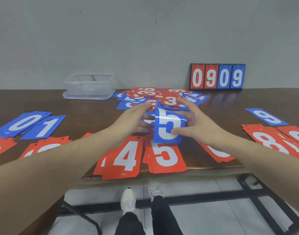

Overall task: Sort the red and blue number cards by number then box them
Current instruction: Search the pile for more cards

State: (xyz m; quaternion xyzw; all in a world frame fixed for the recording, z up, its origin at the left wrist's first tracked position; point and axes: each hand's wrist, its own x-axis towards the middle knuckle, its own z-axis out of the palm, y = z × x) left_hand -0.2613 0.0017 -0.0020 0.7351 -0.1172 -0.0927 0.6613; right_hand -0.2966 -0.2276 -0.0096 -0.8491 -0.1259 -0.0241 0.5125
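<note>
2 hands meet at the centre of the dark brown wooden table (97, 109). Your right hand (198, 126) pinches the glossy blue plastic card printed with a white 5 (167, 128), thumb on its face near the lower right, fingers behind; the card is tilted up off the surface, which probably lets you read it before placing it. Your left hand (133, 119) reaches in at 9 o'clock of that card with fingers nearly straight and gripping nothing, apparently spreading or steadying the cards beneath.

At 12 o'clock lies the unsorted heap of mixed red and blue cards (155, 97), with several 3s showing. Sorted piles ring the near edge so that each number keeps its own place: the blue 0 pile (25, 123) and blue 1 card (45, 127) at 9 o'clock, the red 4 pile (123, 156) and red 5 pile (165, 156) at 6 o'clock, the red 8 pile (270, 141) and the blue 9 card (266, 117) at 3 o'clock.

Judged from this layout, sorting is partly done and the blue 5 belongs near the red 5 pile directly below it.

Boxing has not begun: the clear plastic storage box (88, 85) sits on its lid at 11 o'clock. The flip scoreboard reading 0909 (217, 76) leans against the wall at 1 o'clock.
</note>
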